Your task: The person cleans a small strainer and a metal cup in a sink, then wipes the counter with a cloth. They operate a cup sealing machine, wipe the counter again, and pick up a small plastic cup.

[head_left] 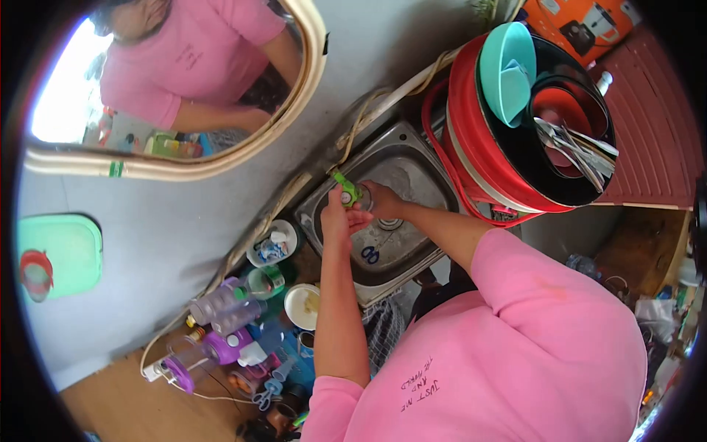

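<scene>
While over the sink [416, 163], left fingers [333, 209] curled around green object [345, 187]

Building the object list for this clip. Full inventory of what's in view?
sink: 1, steel, centre
green item: 1, green, over sink
scissors: 1, blue, in sink
basket: 1, red, right of sink
bowl: 1, teal, in basket
cutlery: several, metal, in basket
cup: 1, white, left of sink
bottles: several, purple, lower left
mirror: 1, cream frame, on wall
lid: 1, green, on wall
left hand: 1, bare, holding green item
right hand: 1, bare, beside green item, hold unclear
</scene>
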`<move>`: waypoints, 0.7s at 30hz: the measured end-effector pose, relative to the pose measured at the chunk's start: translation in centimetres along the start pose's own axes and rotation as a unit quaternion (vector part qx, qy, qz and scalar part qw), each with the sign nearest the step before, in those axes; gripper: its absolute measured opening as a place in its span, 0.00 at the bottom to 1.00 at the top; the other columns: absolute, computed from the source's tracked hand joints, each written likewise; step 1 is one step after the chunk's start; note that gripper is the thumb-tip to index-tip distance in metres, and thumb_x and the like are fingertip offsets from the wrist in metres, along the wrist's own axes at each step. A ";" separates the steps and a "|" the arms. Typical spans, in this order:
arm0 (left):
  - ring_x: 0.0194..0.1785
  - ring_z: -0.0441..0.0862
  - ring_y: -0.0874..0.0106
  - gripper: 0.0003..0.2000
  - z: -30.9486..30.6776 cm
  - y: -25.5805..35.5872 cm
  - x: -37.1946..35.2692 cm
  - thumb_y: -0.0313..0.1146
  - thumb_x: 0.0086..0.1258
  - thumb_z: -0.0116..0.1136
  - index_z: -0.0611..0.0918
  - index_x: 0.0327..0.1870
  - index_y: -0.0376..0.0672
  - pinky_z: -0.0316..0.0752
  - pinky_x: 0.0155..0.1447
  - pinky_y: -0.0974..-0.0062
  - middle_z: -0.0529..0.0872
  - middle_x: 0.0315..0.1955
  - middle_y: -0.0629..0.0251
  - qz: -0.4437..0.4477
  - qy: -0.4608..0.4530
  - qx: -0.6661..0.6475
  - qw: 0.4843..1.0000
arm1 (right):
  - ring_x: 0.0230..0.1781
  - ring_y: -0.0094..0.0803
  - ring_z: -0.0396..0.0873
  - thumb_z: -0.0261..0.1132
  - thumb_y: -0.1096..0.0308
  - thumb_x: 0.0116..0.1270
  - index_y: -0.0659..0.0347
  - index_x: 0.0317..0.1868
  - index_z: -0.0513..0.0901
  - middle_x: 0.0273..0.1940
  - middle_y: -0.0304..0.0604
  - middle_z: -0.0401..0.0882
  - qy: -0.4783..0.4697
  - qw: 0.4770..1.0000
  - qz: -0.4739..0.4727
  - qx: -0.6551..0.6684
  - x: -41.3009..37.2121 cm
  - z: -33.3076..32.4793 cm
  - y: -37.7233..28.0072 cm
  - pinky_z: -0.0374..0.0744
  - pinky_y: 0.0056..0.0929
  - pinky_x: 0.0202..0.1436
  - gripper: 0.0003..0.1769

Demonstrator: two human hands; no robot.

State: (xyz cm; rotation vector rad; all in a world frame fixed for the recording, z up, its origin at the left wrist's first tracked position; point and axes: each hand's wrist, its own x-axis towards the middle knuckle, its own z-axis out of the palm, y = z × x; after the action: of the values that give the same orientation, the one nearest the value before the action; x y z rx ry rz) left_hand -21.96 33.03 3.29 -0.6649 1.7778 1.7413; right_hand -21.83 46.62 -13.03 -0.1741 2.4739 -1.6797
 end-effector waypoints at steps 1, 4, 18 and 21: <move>0.24 0.87 0.66 0.31 0.4 -0.2 0.0 0.64 0.69 0.52 0.80 0.33 0.37 0.82 0.31 0.72 0.86 0.20 0.55 0.011 0.019 -0.002 1.000 | 0.62 0.49 0.79 0.81 0.60 0.41 0.61 0.65 0.73 0.59 0.53 0.81 0.012 1.000 0.003 0.021 -0.7 -0.2 0.4 0.77 0.39 0.64 0.48; 0.23 0.87 0.66 0.30 0.9 -0.6 0.2 0.63 0.69 0.54 0.80 0.31 0.37 0.80 0.28 0.72 0.85 0.20 0.57 0.029 0.051 0.004 0.998 | 0.62 0.47 0.79 0.81 0.66 0.35 0.61 0.66 0.72 0.59 0.52 0.80 0.034 0.998 0.012 0.049 -2.1 -0.5 1.1 0.76 0.37 0.65 0.51; 0.35 0.86 0.58 0.24 -0.5 -2.0 -1.5 0.51 0.67 0.63 0.85 0.39 0.32 0.80 0.42 0.61 0.88 0.30 0.54 0.405 0.238 0.432 0.770 | 0.55 0.49 0.83 0.81 0.64 0.33 0.63 0.62 0.77 0.51 0.53 0.85 -0.088 0.987 0.103 -0.087 -2.4 -2.6 -1.3 0.81 0.41 0.58 0.48; 0.34 0.85 0.57 0.21 -4.1 -9.6 3.1 0.48 0.74 0.58 0.85 0.44 0.33 0.79 0.43 0.60 0.89 0.32 0.55 0.397 0.180 0.183 0.881 | 0.48 0.49 0.85 0.80 0.55 0.35 0.64 0.54 0.82 0.47 0.53 0.86 -0.273 0.930 0.114 -0.220 -2.1 -3.1 -2.5 0.82 0.39 0.52 0.41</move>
State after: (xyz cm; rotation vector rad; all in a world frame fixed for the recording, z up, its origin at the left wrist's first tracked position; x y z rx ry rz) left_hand -17.73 28.76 -5.81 -0.0707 2.8326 1.7181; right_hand -20.26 48.92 -9.48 -0.3339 2.2746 -0.8183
